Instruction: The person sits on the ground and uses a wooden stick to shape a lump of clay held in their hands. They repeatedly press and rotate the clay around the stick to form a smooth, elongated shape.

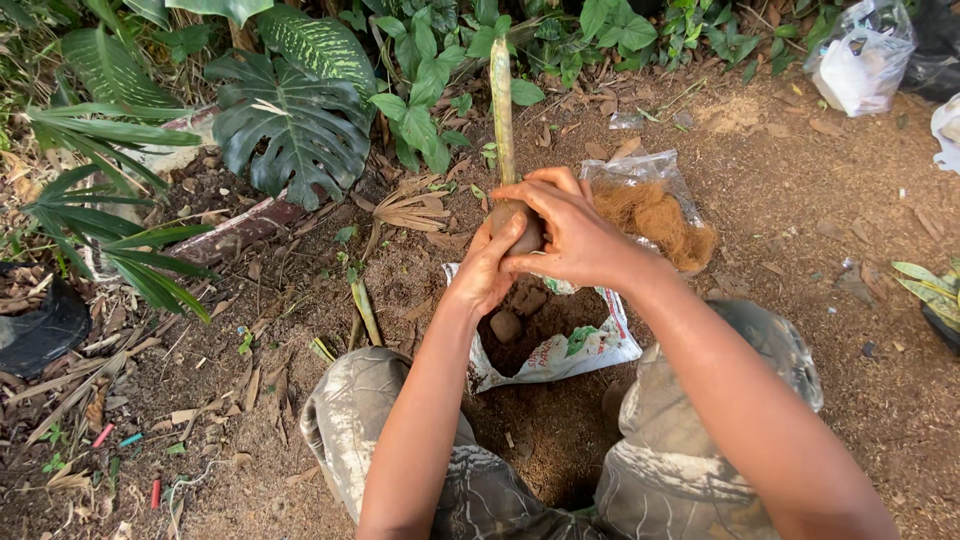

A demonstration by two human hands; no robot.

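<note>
Brown, damp-looking soil is packed as a ball [522, 232] around the foot of an upright green stem [501, 110], and both hands are closed on that ball just above an open white bag of soil [590, 350] lying on the ground between the person's knees.

Left hand [488, 270]: it cups the ball from the near-left side and below, fingers [510, 237] pressed together and curled up against the soil.

Right hand [570, 232]: it wraps over the top and far side, fingers pressed together across the ball, thumb underneath. Neither hand is spread; both are clamped on the same lump.

Surroundings: a clear plastic bag of brown coconut-like fibre [655, 212] lies just right of the hands, touching or nearly touching the white bag. Loose clods [506, 325] sit in the soil bag. Broad dark leaves [295, 125] stand at far left, and a tied white plastic bag [858, 62] lies at far right on the bare earth.

Assessment: the step in hand appears to be shaping the soil ball around the stem. To do it well, pressure should be even from both palms, with the ball turned a little between squeezes so no side stays loose. The stem should be kept upright and centred, and the work held over the bag so crumbs fall back in.
</note>
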